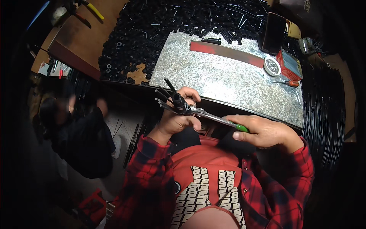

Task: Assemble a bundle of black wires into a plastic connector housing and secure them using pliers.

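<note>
My left hand [171,123] is closed around a bundle of thin black rods that meet at a black round hub [178,100]. The rod ends fan out past my fingers to the upper left. My right hand [268,131] grips the green handle of a pair of pliers [217,118], whose metal length reaches left to the hub. The jaws meet the metal part beside the hub, but what they pinch is too small to make out. Both hands are in front of my lap, just off the near edge of a speckled stone slab [221,82].
A heap of small black tubular parts [152,26] covers the far bench. On the slab lie a worn red strip [228,53], a white bowl [272,72] of small metal bits and a screwdriver [288,83]. Long black rods [324,114] hang at right. Another person [80,141] sits at left.
</note>
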Demonstrator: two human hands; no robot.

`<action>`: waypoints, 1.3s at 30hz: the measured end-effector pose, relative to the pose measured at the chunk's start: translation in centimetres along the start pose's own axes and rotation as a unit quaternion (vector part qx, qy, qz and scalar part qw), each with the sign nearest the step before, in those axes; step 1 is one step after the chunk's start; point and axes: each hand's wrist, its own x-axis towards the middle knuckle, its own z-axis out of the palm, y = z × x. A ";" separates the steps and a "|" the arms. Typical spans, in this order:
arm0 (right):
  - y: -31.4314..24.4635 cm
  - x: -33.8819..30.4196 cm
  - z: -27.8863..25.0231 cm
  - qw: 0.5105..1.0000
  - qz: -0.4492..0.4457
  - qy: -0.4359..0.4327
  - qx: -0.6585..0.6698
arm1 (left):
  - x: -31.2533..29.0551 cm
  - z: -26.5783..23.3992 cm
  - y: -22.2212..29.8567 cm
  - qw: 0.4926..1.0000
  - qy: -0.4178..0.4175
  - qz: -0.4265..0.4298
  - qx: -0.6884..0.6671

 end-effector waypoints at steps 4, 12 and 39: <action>-2.1 0.7 0.0 0.993 0.103 0.009 -0.065 | -0.4 0.1 -0.6 0.999 0.037 0.016 0.005; -0.5 1.2 2.5 0.988 0.134 0.058 -0.046 | -0.3 0.1 -1.3 0.995 0.037 0.043 -0.087; -2.3 -1.1 0.8 0.881 0.055 0.128 -0.452 | -0.3 0.8 -0.1 0.992 -0.065 -0.051 -0.098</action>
